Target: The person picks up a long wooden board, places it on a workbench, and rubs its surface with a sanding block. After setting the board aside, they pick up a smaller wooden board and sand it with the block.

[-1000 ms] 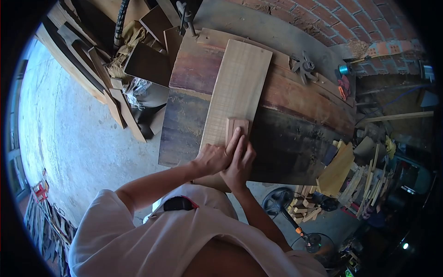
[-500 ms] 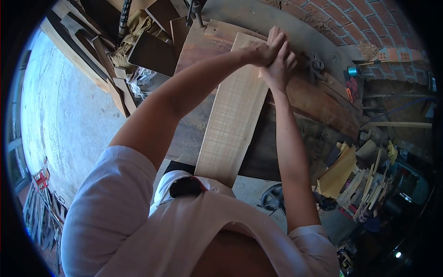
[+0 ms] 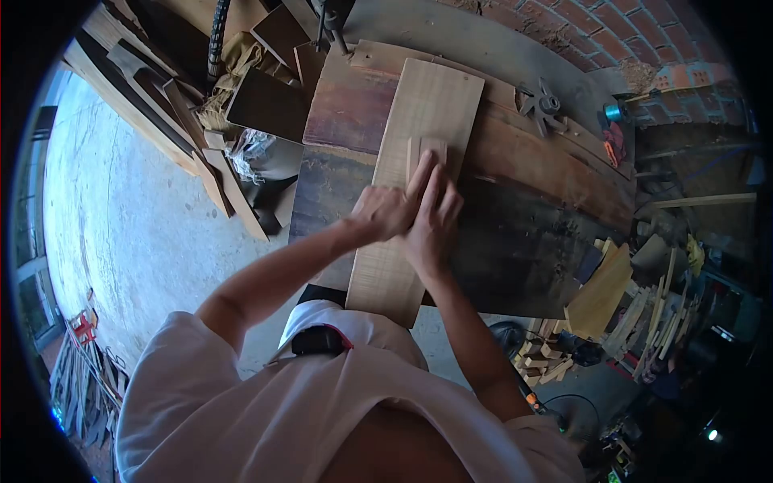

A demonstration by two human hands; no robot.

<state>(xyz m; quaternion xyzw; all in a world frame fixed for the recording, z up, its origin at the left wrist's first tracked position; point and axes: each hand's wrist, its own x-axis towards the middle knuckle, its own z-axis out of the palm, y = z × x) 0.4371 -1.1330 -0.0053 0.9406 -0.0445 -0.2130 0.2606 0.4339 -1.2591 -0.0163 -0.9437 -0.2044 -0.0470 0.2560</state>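
Observation:
A long pale wooden board [image 3: 394, 241] lies lengthwise on the workbench, its near end against my body. Flat on its face, around the middle, rests a small wooden block [image 3: 436, 148], shaped like a sanding block. My left hand [image 3: 388, 211] is closed on the block's near part, fingers pointing forward along it. Pressed close beside it, my right hand [image 3: 432, 217] also grips the block, with fingers bent over its side. The block's underside and near end are hidden by the board and my hands.
The dark, stained bench top [image 3: 515, 241] spreads on both sides of the board. Right of the board's far end lies a metal star-shaped part [image 3: 543, 106], with a teal spool [image 3: 613, 113] farther right. Wood offcuts [image 3: 266, 88] lean at the left; a brick wall [image 3: 596, 36] stands behind.
Both hands and the wooden block have come back toward my body, from the board's far end to about its middle. The board stays in place.

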